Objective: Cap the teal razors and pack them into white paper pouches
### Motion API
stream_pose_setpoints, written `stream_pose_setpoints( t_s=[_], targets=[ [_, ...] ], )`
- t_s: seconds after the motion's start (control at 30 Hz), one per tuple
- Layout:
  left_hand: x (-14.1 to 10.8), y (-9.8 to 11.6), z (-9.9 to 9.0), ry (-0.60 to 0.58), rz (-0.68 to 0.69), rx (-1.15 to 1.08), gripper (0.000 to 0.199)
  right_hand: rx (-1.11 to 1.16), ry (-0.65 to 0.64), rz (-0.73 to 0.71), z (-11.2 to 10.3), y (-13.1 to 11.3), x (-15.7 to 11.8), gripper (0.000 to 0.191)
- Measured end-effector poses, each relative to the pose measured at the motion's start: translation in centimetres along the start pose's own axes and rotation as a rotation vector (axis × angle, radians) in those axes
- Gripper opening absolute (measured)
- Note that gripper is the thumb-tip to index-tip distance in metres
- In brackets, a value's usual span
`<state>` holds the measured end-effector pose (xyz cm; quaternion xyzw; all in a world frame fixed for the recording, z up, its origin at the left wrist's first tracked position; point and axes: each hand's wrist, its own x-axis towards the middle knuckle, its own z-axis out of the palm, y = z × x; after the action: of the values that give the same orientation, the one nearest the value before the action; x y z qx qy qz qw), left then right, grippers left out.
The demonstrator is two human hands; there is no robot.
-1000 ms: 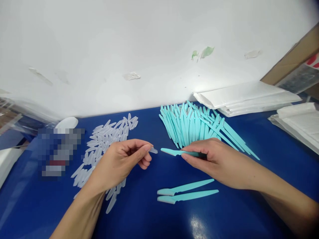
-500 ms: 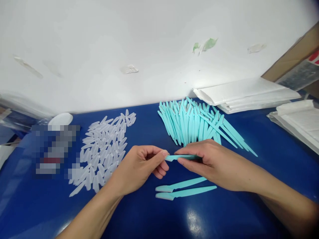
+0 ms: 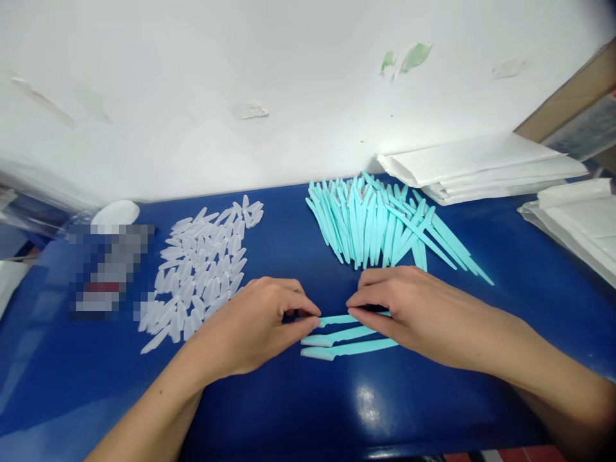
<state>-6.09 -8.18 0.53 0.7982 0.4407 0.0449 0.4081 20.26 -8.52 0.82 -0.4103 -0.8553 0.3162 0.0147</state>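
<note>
My left hand (image 3: 264, 327) is closed, thumb and finger pinching the head end of a turquoise eyebrow razor (image 3: 335, 319). My right hand (image 3: 414, 308) pinches the same razor along its handle, most of which the fingers hide. The held razor lies low over the blue table, just behind two more eyebrow razors (image 3: 360, 347) placed side by side with heads to the left. Beyond my right hand is a heap of turquoise eyebrow razors (image 3: 366, 221). Left of my left hand spreads a pile of small translucent caps (image 3: 206, 269).
White padded envelopes (image 3: 486, 170) are stacked at the back right, with another envelope pile (image 3: 577, 212) at the right edge. A white round object (image 3: 115, 215) and a blurred-out item (image 3: 115, 269) sit at the left. A white wall (image 3: 308, 77) rises behind the blue table (image 3: 289, 410).
Both hands have lowered the razor toward the table, bringing it behind and close to the two lying razors. The view has tilted slightly downward.
</note>
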Motion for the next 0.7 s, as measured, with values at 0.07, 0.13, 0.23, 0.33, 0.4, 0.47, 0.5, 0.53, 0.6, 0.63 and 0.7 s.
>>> stream_pose_setpoints(
  t_s=[0.07, 0.13, 0.23, 0.33, 0.4, 0.47, 0.5, 0.53, 0.6, 0.63, 0.7],
  targets=[
    [-0.1, -0.1, 0.0, 0.028, 0.001, 0.028, 0.019, -0.028, 0.003, 0.020, 0.1, -0.1, 0.0, 0.027],
    [-0.1, -0.2, 0.0, 0.014, 0.026, 0.036, 0.019, -0.043, -0.024, 0.022, 0.1, -0.1, -0.1, 0.026],
    [-0.1, -0.3, -0.1, -0.054, 0.087, 0.032, 0.021, -0.033, -0.072, 0.007, -0.2, 0.2, -0.2, 0.027],
    [-0.2, -0.1, 0.2, -0.028, 0.090, 0.054, 0.022, -0.010, 0.013, 0.026, -1.9, 1.4, -1.1, 0.028],
    [-0.3, 0.2, 0.7, 0.017, 0.092, 0.082, 0.031, -0.017, 0.190, 0.158, -3.8, 2.9, -2.2, 0.033],
    [-0.3, 0.6, 1.3, 0.012, 0.141, 0.107, 0.036, -0.113, 0.444, 0.397, -5.9, 4.7, -3.5, 0.038],
    [-0.3, 0.8, 1.6, -0.006, 0.182, 0.116, 0.035, -0.179, 0.507, 0.524, -6.8, 5.6, -4.2, 0.041],
    [-0.2, 0.9, 1.8, -0.029, 0.225, 0.124, 0.031, -0.221, 0.529, 0.631, -7.6, 6.5, -4.8, 0.043],
    [0.1, 1.1, 2.1, -0.065, 0.285, 0.138, 0.021, -0.237, 0.447, 0.766, -8.3, 8.0, -5.3, 0.042],
    [0.2, 1.1, 2.2, -0.071, 0.299, 0.141, 0.018, -0.231, 0.404, 0.784, -8.3, 8.6, -5.3, 0.039],
    [0.4, 1.1, 2.3, -0.074, 0.303, 0.135, 0.015, -0.208, 0.365, 0.747, -7.6, 9.2, -4.6, 0.033]
  ],
)
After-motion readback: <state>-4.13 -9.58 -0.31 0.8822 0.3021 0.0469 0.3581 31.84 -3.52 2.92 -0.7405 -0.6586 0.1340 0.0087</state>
